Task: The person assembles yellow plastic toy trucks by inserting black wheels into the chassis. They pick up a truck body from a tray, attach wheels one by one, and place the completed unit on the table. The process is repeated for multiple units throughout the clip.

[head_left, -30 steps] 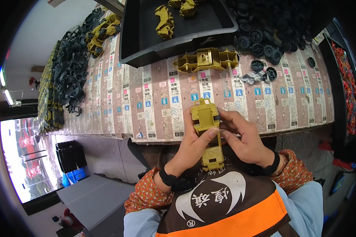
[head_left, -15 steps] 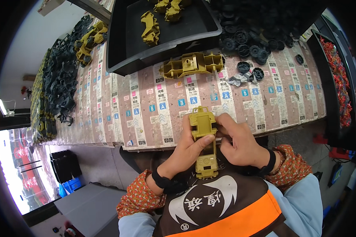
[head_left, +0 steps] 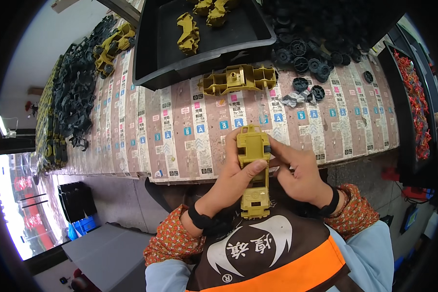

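A yellow-green plastic toy vehicle chassis (head_left: 253, 146) is held lengthwise near the front edge of the table, its near end above my apron. My left hand (head_left: 228, 180) grips it from the left, thumb across its middle. At the chassis's right side my right hand (head_left: 304, 177) is closed, index finger against the edge by a small dark piece (head_left: 266, 149), perhaps a wheel. What its other fingers hold is hidden. Beyond my hands lies a similar yellow chassis (head_left: 241, 80). Two black wheels (head_left: 301, 84) and a crumpled grey-white scrap (head_left: 293, 100) lie right of it.
A black tray (head_left: 204, 62) with several yellow parts stands at the back. Behind the loose wheels is a heap of black wheels (head_left: 299, 47). Dark plastic parts (head_left: 73, 97) and yellow pieces (head_left: 114, 46) pile up at left. A bin of red parts (head_left: 413, 107) stands far right.
The chassis in my left hand has shifted slightly away and turned a little straighter. My right fingers have moved against its right edge, where a dark piece now shows.
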`<state>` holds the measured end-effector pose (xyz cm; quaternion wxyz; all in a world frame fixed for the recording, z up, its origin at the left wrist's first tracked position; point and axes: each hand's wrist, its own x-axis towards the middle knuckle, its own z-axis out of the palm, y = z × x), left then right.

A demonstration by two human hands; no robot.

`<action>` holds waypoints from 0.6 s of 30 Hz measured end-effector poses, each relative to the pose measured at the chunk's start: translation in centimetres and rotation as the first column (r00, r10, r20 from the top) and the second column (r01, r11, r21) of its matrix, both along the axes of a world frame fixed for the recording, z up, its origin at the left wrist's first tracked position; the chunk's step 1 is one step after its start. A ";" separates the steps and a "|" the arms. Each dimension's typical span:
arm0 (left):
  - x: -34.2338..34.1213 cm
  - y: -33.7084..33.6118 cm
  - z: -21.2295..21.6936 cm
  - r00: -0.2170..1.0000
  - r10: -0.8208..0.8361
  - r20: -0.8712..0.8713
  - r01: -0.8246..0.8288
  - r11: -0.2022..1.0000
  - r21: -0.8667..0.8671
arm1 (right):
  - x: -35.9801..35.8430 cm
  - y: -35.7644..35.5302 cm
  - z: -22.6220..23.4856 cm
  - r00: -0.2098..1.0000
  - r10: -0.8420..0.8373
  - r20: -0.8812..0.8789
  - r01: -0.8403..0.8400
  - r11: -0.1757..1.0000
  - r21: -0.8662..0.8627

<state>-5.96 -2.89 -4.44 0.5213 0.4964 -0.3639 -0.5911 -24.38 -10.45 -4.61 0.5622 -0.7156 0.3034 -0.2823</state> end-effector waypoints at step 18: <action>2.8 -0.2 1.3 0.863 0.261 -0.434 -0.153 0.951 0.267 | -1.6 -14.9 1.7 0.683 -0.510 -0.524 -0.014 0.707 -0.707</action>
